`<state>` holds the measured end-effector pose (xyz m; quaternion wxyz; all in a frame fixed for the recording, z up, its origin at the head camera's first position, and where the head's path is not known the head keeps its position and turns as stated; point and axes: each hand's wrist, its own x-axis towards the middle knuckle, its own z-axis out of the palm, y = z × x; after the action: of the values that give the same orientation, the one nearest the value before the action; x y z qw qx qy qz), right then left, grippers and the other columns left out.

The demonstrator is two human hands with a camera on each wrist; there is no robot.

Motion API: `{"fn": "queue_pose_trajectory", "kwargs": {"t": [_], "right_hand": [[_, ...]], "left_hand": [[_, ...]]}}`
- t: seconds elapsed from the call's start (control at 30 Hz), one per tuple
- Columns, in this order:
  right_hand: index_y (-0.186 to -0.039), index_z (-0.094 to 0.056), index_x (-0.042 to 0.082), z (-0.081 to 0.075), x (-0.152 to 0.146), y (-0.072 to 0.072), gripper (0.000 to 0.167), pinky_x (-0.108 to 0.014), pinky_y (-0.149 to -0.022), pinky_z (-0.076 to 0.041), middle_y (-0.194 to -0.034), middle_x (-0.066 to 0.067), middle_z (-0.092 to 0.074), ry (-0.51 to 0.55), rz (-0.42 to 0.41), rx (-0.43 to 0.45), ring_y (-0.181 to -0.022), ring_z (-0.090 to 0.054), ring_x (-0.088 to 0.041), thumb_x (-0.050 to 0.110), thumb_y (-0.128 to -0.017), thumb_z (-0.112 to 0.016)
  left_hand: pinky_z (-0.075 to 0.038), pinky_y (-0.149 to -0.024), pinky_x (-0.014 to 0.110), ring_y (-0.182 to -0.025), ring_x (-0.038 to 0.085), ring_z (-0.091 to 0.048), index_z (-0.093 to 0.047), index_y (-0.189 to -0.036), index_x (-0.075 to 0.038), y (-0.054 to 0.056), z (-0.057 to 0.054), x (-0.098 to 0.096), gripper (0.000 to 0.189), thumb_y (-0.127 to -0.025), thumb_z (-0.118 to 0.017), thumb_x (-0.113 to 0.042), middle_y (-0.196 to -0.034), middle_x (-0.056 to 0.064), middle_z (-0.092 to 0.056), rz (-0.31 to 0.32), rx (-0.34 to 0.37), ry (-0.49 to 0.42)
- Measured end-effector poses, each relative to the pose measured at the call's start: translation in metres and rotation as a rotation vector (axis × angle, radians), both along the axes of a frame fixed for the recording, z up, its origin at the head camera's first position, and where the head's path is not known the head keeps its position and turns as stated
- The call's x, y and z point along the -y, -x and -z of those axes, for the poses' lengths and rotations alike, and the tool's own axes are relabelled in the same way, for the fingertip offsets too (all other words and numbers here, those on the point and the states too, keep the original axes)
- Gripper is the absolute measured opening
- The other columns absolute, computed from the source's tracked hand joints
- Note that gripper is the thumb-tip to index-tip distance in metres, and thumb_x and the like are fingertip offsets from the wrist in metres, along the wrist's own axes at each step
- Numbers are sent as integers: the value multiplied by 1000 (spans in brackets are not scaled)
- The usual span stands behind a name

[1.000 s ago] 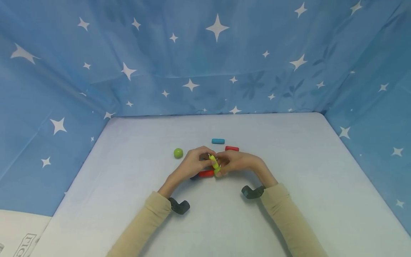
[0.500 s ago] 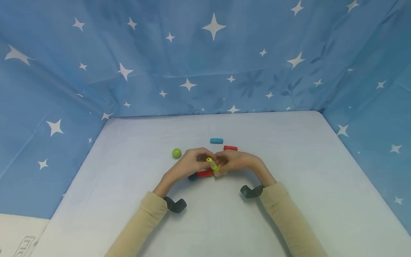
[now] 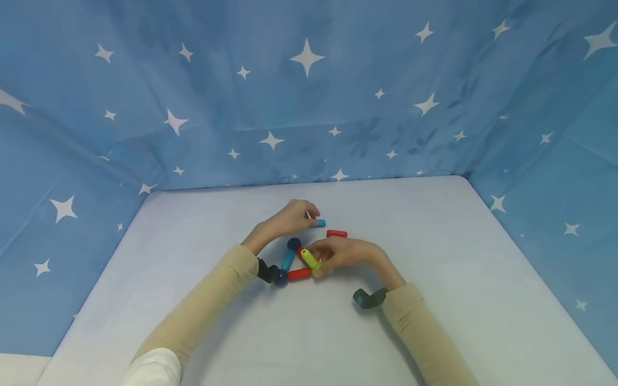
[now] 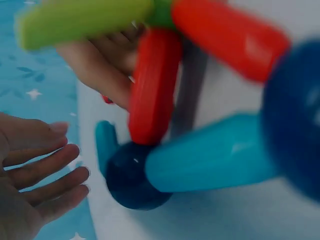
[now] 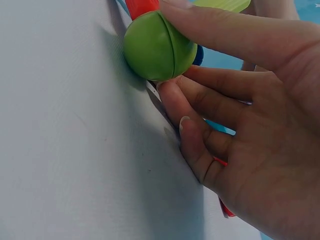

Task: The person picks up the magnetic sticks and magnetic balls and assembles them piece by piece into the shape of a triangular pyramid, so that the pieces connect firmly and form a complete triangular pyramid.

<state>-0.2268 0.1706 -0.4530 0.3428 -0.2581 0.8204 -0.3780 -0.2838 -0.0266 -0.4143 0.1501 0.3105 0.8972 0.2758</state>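
Though head view obscures green ball (image 5: 156, 49), right hand (image 5: 280, 140) pinches it; left hand (image 3: 291, 218) loose.

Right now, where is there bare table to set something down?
Bare patches: between the left sleeve and right sleeve, in front of the toy triangle; right of the right sleeve, out to the table's edge. The middle is crowded: the right hand pinches a green ball, the left hand is by a loose blue stick, a red stick nearby.
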Motion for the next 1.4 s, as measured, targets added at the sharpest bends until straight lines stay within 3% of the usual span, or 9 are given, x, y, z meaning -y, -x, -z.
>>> {"fn": "queue_pose_trajectory", "kwargs": {"t": [0.27,0.47,0.63,0.8,0.93,1.1,1.4], "right_hand": [[-145,-55,10,3,11,-4,66,-33,-93,-54,-115,1,-66,26,-13,13,-104,-61,-16,28,-88,-83],[-144,-56,10,6,13,-5,66,-33,-92,-54,-113,1,-66,30,-8,-1,-102,-61,-17,28,-87,-84],[-143,-58,11,5,13,-4,65,-34,-93,-54,-113,1,-66,21,-12,2,-105,-61,-18,29,-86,-84],[-143,-58,14,4,9,-1,65,-36,-94,-54,-113,3,-67,-12,11,10,-106,-61,-18,32,-86,-84],[-144,-58,17,2,6,0,67,-37,-95,-54,-116,4,-67,-35,32,24,-109,-60,-18,35,-85,-85],[-145,-56,17,3,2,1,69,-39,-97,-53,-120,3,-66,-41,39,24,-112,-59,-18,35,-85,-84],[-145,-57,16,4,2,3,67,-39,-95,-53,-118,4,-67,-30,31,24,-110,-61,-18,33,-86,-84]], "left_hand": [[-55,-101,39,-115,27,-64,-72,-124,0,15,16,-6,30,-94,-70,-4,-122,14,-73,29,14,212],[-57,-95,38,-103,25,-66,-75,-117,1,14,23,-3,25,-93,-70,-3,-114,14,-74,58,1,244],[-58,-93,37,-103,24,-66,-72,-121,2,7,21,13,29,-93,-70,-5,-113,14,-73,1,-8,121],[-57,-96,39,-109,24,-66,-70,-124,-3,-19,10,35,30,-95,-72,-9,-116,10,-71,-138,139,-135],[-58,-97,40,-114,25,-68,-68,-121,-6,-37,12,46,27,-94,-72,-7,-117,9,-71,-170,185,-276],[-54,-106,44,-120,26,-68,-70,-116,-9,-51,23,50,23,-93,-72,-3,-116,6,-72,-128,129,-279],[-49,-111,50,-116,22,-69,-73,-108,-15,-62,32,61,20,-91,-76,-5,-110,-2,-74,-137,62,-298]]}}
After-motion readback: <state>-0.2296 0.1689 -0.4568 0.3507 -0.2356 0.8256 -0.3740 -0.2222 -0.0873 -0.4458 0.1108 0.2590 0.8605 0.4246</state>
